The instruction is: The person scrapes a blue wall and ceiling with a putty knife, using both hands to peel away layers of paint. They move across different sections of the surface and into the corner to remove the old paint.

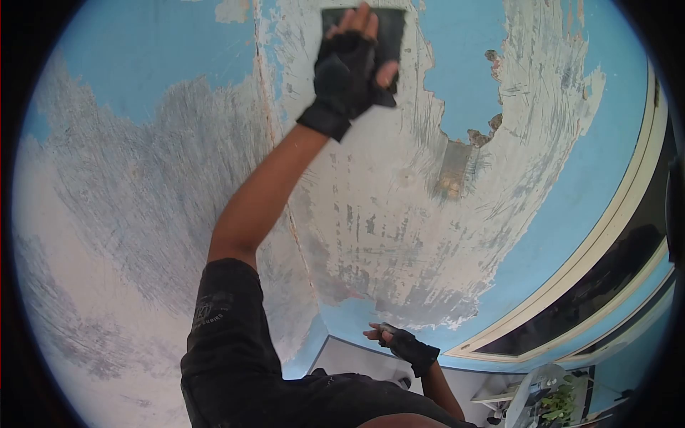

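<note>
My left hand (349,60), in a black fingerless glove, is raised high against the wall. It presses a dark, roughly square sheet that looks like sandpaper (392,36) onto the scraped wall surface (371,171). The fingers lie over the sheet and the thumb is at its lower right side. My right hand (407,347), gloved the same way, hangs low near the bottom, away from the wall. Its fingers are loosely bent and apart, with nothing I can make out in them. The wall around the sheet is whitish and grey, with scratches and remnants of blue paint (464,78).
A cracked vertical corner line (292,228) divides two wall faces. Chipped holes (485,135) show by the blue patch. On the right is a cream window frame (571,285) with dark panes. A green plant (559,405) and pale furniture (499,396) stand at the lower right.
</note>
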`<move>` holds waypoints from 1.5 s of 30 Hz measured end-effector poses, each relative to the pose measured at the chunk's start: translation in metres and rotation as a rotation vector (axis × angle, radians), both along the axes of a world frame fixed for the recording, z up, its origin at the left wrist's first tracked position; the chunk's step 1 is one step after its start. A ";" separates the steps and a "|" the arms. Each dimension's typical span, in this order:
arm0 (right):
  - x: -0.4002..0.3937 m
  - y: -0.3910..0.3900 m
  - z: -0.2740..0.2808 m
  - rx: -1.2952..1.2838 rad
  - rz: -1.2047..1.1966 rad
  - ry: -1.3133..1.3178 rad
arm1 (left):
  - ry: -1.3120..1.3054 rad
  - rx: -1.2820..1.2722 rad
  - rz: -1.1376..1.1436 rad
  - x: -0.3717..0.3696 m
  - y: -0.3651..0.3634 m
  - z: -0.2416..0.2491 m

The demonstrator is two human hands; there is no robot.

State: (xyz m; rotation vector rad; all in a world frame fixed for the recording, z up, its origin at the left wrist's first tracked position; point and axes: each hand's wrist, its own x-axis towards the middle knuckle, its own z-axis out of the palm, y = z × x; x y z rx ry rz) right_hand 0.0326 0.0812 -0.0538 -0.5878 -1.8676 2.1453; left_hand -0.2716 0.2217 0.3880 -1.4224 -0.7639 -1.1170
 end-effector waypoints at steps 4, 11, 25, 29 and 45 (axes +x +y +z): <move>0.008 0.016 -0.010 0.126 -0.048 -0.010 | -0.305 -0.009 -0.070 -0.051 -0.003 0.113; -0.003 0.009 -0.011 0.052 -0.097 0.023 | -0.109 0.125 0.109 -0.022 0.005 0.049; -0.008 0.010 -0.016 0.031 -0.034 -0.049 | -0.195 0.084 -0.044 -0.035 0.001 0.073; -0.006 0.013 -0.013 0.036 -0.071 -0.046 | -0.095 0.050 0.032 -0.025 0.017 -0.022; -0.010 0.011 -0.005 0.022 -0.117 -0.089 | -0.202 0.050 0.009 -0.058 0.000 -0.010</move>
